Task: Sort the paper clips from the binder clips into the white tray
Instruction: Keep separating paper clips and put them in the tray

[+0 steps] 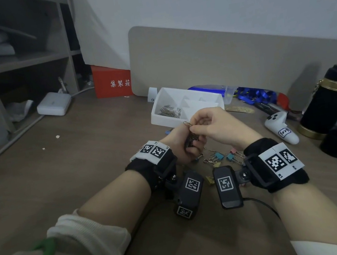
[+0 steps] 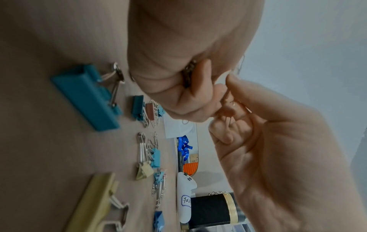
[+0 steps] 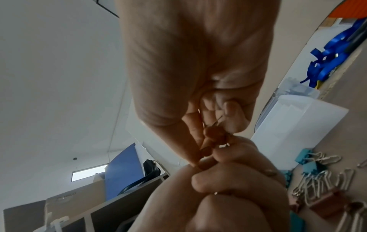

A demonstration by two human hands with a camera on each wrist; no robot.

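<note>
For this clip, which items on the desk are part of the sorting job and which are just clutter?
Part of the job:
- white tray, paper clips in its near-left compartment
- binder clips loose on the desk
- left hand gripping a bunch of clips
- right hand pinching a paper clip

Lying about:
- black flask
- white controller
- blue lanyard
- red box

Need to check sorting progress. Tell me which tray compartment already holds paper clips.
The left-end compartment of the white tray; the others look empty.

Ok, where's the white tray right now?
Head view: the white tray sits on the desk just beyond both hands, left of the blue lanyards, paper clips in its left compartment.
</note>
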